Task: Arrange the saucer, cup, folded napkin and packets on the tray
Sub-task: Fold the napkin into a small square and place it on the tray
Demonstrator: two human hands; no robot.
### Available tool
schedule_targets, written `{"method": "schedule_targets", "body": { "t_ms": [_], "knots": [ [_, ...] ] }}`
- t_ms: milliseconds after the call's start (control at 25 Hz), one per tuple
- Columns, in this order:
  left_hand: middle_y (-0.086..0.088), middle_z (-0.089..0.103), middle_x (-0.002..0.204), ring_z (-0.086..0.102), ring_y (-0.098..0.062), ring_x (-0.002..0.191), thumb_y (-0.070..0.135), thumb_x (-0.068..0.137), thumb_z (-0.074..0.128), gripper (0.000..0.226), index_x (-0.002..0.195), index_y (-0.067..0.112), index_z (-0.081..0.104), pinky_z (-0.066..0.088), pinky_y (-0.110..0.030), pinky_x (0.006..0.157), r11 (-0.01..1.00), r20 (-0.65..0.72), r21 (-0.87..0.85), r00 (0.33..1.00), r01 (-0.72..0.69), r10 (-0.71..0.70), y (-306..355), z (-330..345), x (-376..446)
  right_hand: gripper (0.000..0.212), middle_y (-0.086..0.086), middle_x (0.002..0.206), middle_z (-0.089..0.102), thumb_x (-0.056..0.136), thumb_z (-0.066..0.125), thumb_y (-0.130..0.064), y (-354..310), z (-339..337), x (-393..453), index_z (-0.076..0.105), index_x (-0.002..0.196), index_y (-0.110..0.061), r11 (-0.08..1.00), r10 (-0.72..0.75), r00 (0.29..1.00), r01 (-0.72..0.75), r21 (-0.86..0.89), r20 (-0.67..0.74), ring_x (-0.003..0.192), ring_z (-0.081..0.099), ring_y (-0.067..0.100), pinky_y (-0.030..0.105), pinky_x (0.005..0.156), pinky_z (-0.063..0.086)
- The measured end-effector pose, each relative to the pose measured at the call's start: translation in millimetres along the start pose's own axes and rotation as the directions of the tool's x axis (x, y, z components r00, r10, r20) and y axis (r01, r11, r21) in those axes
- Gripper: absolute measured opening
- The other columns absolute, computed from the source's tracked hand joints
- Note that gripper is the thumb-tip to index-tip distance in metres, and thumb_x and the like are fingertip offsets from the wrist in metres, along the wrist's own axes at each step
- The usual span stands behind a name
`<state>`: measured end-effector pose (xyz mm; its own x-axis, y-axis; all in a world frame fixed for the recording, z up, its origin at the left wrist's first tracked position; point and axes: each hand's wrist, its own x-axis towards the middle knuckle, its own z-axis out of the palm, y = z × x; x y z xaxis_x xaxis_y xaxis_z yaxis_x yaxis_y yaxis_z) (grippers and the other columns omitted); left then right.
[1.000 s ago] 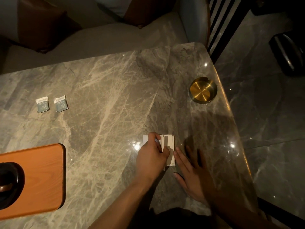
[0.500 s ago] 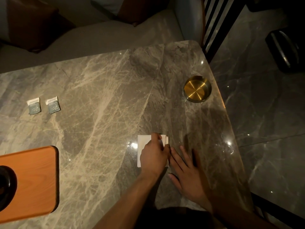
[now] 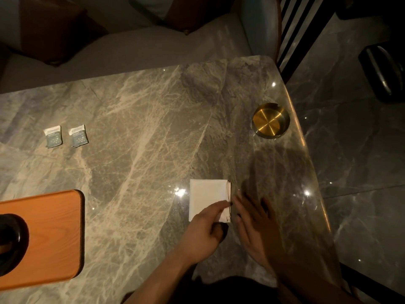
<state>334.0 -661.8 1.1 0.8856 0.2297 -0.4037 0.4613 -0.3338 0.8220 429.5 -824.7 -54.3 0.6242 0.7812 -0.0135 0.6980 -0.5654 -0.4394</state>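
A white folded napkin (image 3: 208,196) lies flat on the marble table (image 3: 142,139), near its front right. My left hand (image 3: 203,229) covers the napkin's near right corner and pinches it between curled fingers and thumb. Beside the napkin's right edge, my right hand (image 3: 254,224) rests on the table with straight fingers. Two small grey-and-white packets (image 3: 53,137) (image 3: 77,136) lie side by side at the far left. An orange wooden tray (image 3: 52,238) sits at the left edge and bears a dark round piece of crockery (image 3: 9,242), cut off by the frame.
A round brass ashtray (image 3: 271,122) stands near the table's right edge. A cushioned bench (image 3: 131,47) runs behind the table. To the right the table drops off to a dark polished floor (image 3: 361,172).
My left hand has slid from the napkin's far edge back to its near right corner, so most of the folded napkin now shows. My right hand has stayed beside it.
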Motion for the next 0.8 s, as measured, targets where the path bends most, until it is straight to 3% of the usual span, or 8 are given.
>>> {"method": "schedule_targets", "body": {
  "t_ms": [160, 240, 360, 440, 520, 600, 720, 800],
  "knots": [
    [0.008, 0.056, 0.127, 0.054, -0.009, 0.107, 0.005, 0.081, 0.057, 0.021, 0.101, 0.010, 0.059, 0.049, -0.033, 0.089, 0.987, 0.083, 0.114, 0.991, -0.110, 0.101, -4, -1, -7, 0.050, 0.010, 0.150, 0.045, 0.102, 0.030, -0.034, -23, -1, 37, 0.048, 0.141, -0.008, 0.987, -0.151, 0.988, 0.152, 0.058, -0.013, 0.141, 0.037, 0.034, 0.049, 0.114, 0.032],
    [-0.001, 0.054, 0.129, 0.052, -0.018, 0.110, 0.008, 0.081, 0.057, 0.023, 0.104, 0.009, 0.058, 0.049, -0.037, 0.093, 0.961, 0.152, 0.188, 0.972, -0.204, 0.176, -8, -2, -12, 0.046, 0.009, 0.146, 0.051, 0.098, 0.039, -0.030, -22, 0, 56, 0.055, 0.137, -0.010, 0.980, -0.199, 0.980, 0.199, -0.014, 0.030, 0.138, 0.042, 0.036, 0.055, 0.111, 0.034],
    [-0.004, 0.043, 0.150, 0.041, -0.019, 0.136, 0.014, 0.083, 0.053, 0.040, 0.122, 0.012, 0.058, 0.035, -0.034, 0.112, 0.877, 0.286, 0.330, 0.922, -0.349, 0.260, -25, -6, -26, 0.046, 0.000, 0.150, 0.047, 0.099, 0.041, -0.040, -16, 6, 65, 0.052, 0.140, -0.020, 0.981, -0.138, 0.984, 0.151, -0.123, 0.108, 0.141, 0.038, 0.030, 0.056, 0.115, 0.027],
    [-0.001, 0.057, 0.138, 0.050, -0.017, 0.129, 0.015, 0.082, 0.050, 0.042, 0.122, 0.015, 0.061, 0.038, -0.037, 0.110, 0.862, 0.197, 0.363, 0.933, -0.353, 0.300, -35, -16, -33, 0.053, -0.001, 0.155, 0.040, 0.098, 0.041, -0.048, -14, 10, 59, 0.045, 0.144, -0.022, 0.976, -0.123, 0.980, 0.149, -0.162, 0.158, 0.145, 0.030, 0.028, 0.058, 0.115, 0.026],
    [0.002, 0.066, 0.119, 0.059, -0.015, 0.113, 0.017, 0.085, 0.049, 0.039, 0.121, 0.017, 0.064, 0.046, -0.035, 0.100, 0.860, -0.054, 0.411, 0.934, -0.302, 0.353, -42, -28, -25, 0.055, 0.002, 0.156, 0.038, 0.098, 0.039, -0.048, -17, 13, 56, 0.042, 0.145, -0.019, 0.969, -0.113, 0.982, 0.143, -0.199, 0.152, 0.148, 0.023, 0.028, 0.060, 0.114, 0.028],
    [-0.002, 0.065, 0.123, 0.057, -0.016, 0.117, 0.017, 0.092, 0.049, 0.036, 0.125, 0.013, 0.063, 0.040, -0.032, 0.105, 0.854, -0.240, 0.466, 0.896, -0.230, 0.373, -42, -36, -3, 0.052, 0.006, 0.156, 0.038, 0.099, 0.037, -0.041, -28, 15, 58, 0.041, 0.145, -0.016, 0.971, -0.077, 0.992, 0.097, -0.220, 0.100, 0.149, 0.019, 0.027, 0.060, 0.114, 0.026],
    [-0.008, 0.042, 0.153, 0.030, -0.021, 0.145, 0.025, 0.100, 0.043, 0.046, 0.143, 0.009, 0.047, 0.025, -0.042, 0.119, 0.786, -0.215, 0.608, 0.928, -0.116, 0.303, -43, -34, 26, 0.054, 0.008, 0.158, 0.033, 0.100, 0.034, -0.036, -46, 20, 62, 0.036, 0.148, -0.012, 0.970, -0.057, 0.995, 0.075, -0.232, 0.081, 0.150, 0.017, 0.025, 0.056, 0.118, 0.019],
    [-0.009, 0.023, 0.162, 0.011, -0.020, 0.151, 0.033, 0.104, 0.032, 0.054, 0.152, 0.008, 0.031, 0.019, -0.045, 0.121, 0.714, -0.149, 0.695, 0.956, -0.081, 0.253, -53, -25, 31, 0.057, 0.010, 0.160, 0.027, 0.101, 0.031, -0.037, -48, 24, 60, 0.029, 0.151, -0.010, 0.966, -0.043, 0.991, 0.073, -0.248, 0.123, 0.150, 0.014, 0.026, 0.054, 0.119, 0.019]
  ]
}}
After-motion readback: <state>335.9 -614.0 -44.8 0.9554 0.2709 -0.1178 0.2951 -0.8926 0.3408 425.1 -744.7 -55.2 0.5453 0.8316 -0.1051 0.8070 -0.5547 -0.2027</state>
